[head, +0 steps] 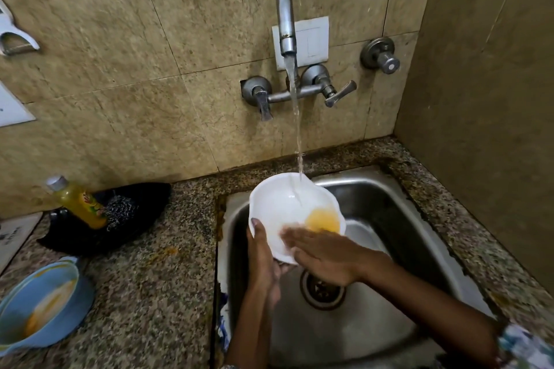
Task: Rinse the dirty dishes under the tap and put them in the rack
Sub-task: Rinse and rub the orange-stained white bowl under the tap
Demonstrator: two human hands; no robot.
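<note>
bowl: white bowl with a scalloped rim, held tilted over the steel sink, right under the stream. There's a yellow-orange puddle sitting low on its right side.
left hand: the left hand is grasping the bowl at its near-left edge, thumb hooked over the rim, fingers curled underneath.
right hand: the right hand is flat, fingers straight, laid on the inside of the bowl just beside the yellow stuff. It's a bit blurry.
tap: wall tap is running, and the water lands in the far part of the bowl.
sink: drain shows below the hands.
counter, left: blue bowl with orange smears, near-left on the granite counter, well apart from the sink.
farther left: yellow soap bottle leaning in a black holder with a steel scrubber touching it.
</note>
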